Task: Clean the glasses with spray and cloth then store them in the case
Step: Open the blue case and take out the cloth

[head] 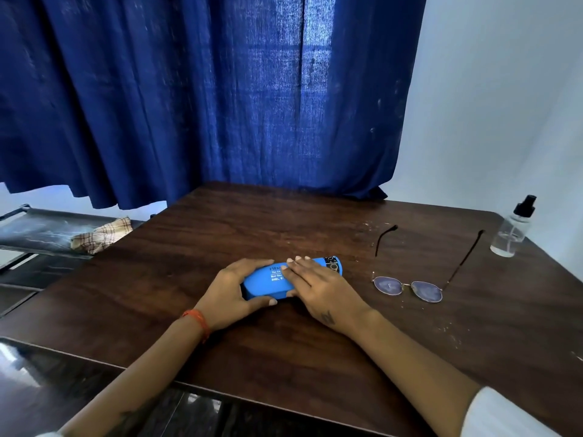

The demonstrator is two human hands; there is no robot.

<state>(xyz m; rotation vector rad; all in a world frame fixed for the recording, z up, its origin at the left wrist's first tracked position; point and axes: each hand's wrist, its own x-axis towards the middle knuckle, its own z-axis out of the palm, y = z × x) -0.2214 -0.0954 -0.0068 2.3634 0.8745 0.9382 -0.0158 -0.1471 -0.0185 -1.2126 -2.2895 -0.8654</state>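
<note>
- only writing I can spot from my end is on the blue case [268, 283]; white print on its top face, a few short lines stacked
- top line is bigger, probably a brand name, but the right hand [318, 288] covers most of it; can't read it
- next line starts with what looks like "The"; the rest is hidden under the fingers
- third line might begin "Near"; too blurry for me to be sure
- last line reads like "BHEL" plus more characters cut off by the hand
- the far end of the case has a black patterned patch; no letters I can make out there
</note>
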